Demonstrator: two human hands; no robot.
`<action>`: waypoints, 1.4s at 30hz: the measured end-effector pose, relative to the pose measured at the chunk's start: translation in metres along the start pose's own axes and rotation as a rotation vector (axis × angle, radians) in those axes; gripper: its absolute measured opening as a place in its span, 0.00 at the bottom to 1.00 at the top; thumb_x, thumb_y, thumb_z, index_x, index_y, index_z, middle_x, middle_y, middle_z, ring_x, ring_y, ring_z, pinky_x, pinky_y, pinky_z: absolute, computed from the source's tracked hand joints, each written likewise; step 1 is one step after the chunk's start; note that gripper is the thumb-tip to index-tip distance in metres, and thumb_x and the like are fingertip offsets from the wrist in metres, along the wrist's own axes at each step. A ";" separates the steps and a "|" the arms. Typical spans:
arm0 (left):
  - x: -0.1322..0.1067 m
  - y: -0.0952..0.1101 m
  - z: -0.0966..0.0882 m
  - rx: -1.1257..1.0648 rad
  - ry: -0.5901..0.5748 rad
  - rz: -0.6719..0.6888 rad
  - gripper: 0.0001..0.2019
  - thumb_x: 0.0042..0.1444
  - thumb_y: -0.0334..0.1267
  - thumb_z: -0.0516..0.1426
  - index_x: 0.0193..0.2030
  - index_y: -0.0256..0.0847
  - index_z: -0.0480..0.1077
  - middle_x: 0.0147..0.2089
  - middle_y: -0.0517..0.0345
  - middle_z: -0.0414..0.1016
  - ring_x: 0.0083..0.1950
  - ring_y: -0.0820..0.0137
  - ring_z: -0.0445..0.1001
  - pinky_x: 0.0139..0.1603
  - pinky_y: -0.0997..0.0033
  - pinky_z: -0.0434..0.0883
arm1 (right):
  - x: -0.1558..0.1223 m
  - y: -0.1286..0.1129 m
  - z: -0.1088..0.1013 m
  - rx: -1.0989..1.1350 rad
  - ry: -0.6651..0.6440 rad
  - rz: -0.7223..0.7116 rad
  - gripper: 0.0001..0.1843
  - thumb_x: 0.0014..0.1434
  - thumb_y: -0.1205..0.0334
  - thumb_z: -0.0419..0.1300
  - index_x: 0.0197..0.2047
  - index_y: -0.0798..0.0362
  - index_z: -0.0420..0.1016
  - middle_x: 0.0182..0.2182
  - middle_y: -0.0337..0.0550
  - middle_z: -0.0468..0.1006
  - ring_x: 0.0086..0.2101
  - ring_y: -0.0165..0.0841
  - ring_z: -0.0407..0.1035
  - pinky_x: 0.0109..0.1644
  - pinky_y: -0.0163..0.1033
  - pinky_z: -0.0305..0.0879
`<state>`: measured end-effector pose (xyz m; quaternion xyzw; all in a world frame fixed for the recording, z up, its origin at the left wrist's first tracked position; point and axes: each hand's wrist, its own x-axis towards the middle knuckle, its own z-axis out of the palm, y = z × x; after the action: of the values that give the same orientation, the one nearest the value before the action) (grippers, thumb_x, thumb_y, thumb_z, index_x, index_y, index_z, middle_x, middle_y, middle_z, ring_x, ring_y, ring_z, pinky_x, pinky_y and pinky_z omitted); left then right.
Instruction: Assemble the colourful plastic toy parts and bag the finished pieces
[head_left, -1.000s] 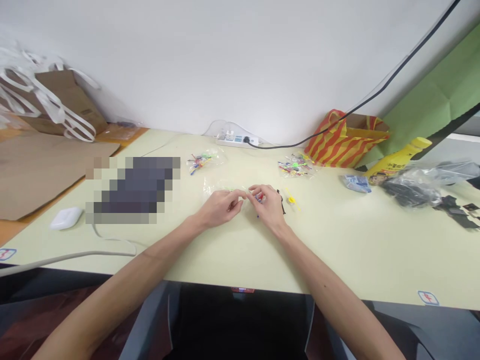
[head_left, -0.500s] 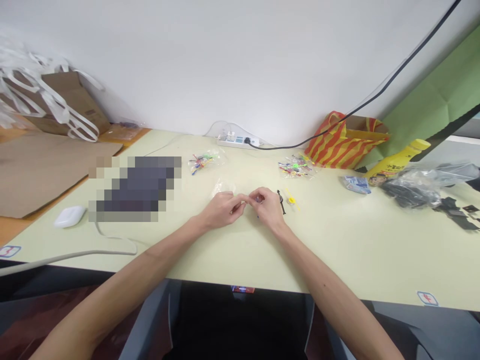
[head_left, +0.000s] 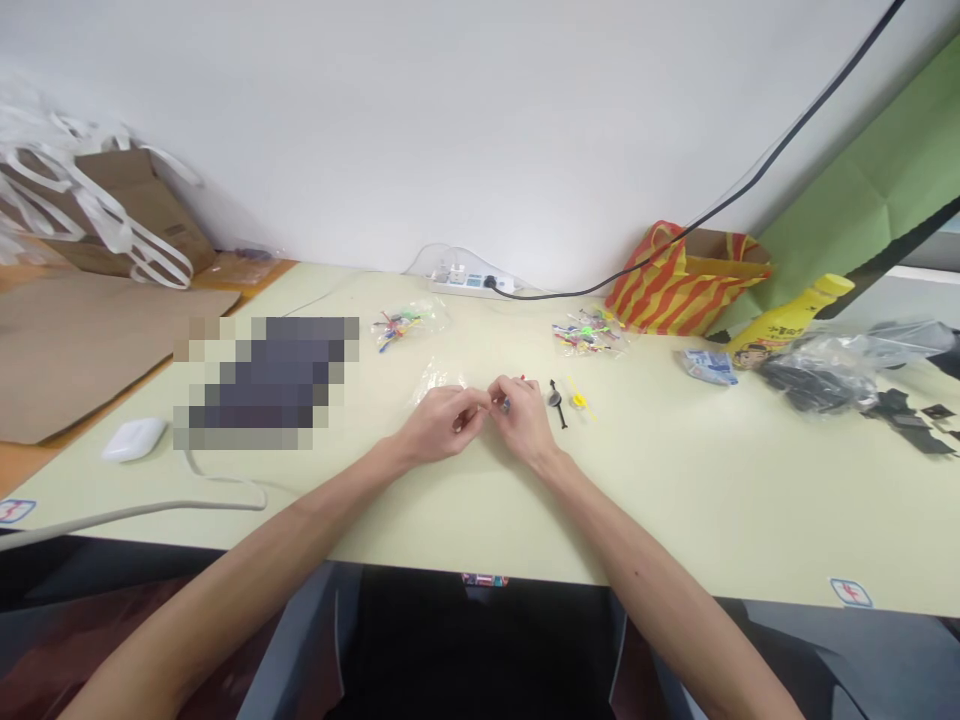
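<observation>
My left hand [head_left: 444, 422] and my right hand [head_left: 519, 415] meet over the middle of the table, fingertips pinched together and touching. Whatever small piece they hold is mostly hidden by the fingers; a bit of red shows above my right hand's knuckles. Just right of that hand lie a black watch-shaped plastic piece [head_left: 555, 400] and a similar yellow one [head_left: 578, 401]. Behind my left hand rests a crumpled clear plastic bag [head_left: 439, 378]. Farther back are two clear bags with colourful small pieces, the left bag [head_left: 405, 323] and the right bag [head_left: 590, 333].
A power strip [head_left: 472, 283] stands against the wall with a black cable plugged in. To the right are a striped bag [head_left: 660, 290], a yellow bottle [head_left: 787, 325] and black scraps [head_left: 907, 420]. At left are a white case [head_left: 135, 439] and a blurred dark object [head_left: 274, 375].
My fingers have shifted slightly, and a bit of red now shows above my right hand. The whole view has moved a little; the things on the table have stayed put.
</observation>
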<state>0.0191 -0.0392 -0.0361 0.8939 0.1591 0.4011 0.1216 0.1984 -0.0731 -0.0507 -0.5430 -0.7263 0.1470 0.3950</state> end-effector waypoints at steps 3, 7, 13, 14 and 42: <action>0.001 0.003 0.000 0.026 -0.024 0.009 0.08 0.62 0.27 0.54 0.44 0.43 0.68 0.22 0.70 0.62 0.23 0.76 0.62 0.32 0.74 0.65 | 0.000 -0.001 0.001 -0.004 0.009 -0.004 0.08 0.60 0.72 0.57 0.38 0.50 0.73 0.35 0.39 0.82 0.39 0.37 0.70 0.54 0.45 0.54; 0.003 0.007 0.001 0.047 -0.063 0.012 0.08 0.62 0.28 0.54 0.44 0.44 0.69 0.21 0.70 0.63 0.23 0.75 0.63 0.31 0.74 0.65 | 0.000 -0.001 0.001 -0.042 0.002 -0.029 0.09 0.58 0.73 0.58 0.34 0.50 0.76 0.34 0.39 0.82 0.39 0.37 0.69 0.51 0.44 0.54; 0.004 0.008 -0.001 0.037 -0.051 0.018 0.08 0.61 0.28 0.53 0.43 0.44 0.69 0.21 0.70 0.63 0.22 0.76 0.63 0.30 0.75 0.66 | 0.001 -0.001 0.004 -0.025 0.019 0.032 0.07 0.58 0.71 0.59 0.32 0.50 0.75 0.31 0.38 0.81 0.36 0.36 0.70 0.51 0.43 0.55; 0.005 0.008 -0.002 0.035 -0.050 0.016 0.08 0.61 0.28 0.53 0.44 0.44 0.69 0.21 0.70 0.63 0.22 0.76 0.63 0.30 0.75 0.66 | 0.001 -0.001 0.004 -0.013 0.025 0.046 0.06 0.59 0.69 0.60 0.32 0.50 0.74 0.31 0.38 0.81 0.35 0.36 0.71 0.52 0.44 0.55; 0.003 -0.030 -0.015 0.173 -0.252 -0.428 0.24 0.74 0.45 0.41 0.36 0.41 0.74 0.36 0.55 0.77 0.41 0.64 0.73 0.48 0.61 0.65 | 0.000 -0.010 0.000 0.022 -0.042 -0.041 0.08 0.65 0.59 0.62 0.33 0.48 0.77 0.30 0.37 0.81 0.36 0.35 0.68 0.57 0.46 0.52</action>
<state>0.0040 -0.0088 -0.0348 0.8898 0.3620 0.2366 0.1458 0.1920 -0.0768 -0.0444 -0.5204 -0.7437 0.1585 0.3885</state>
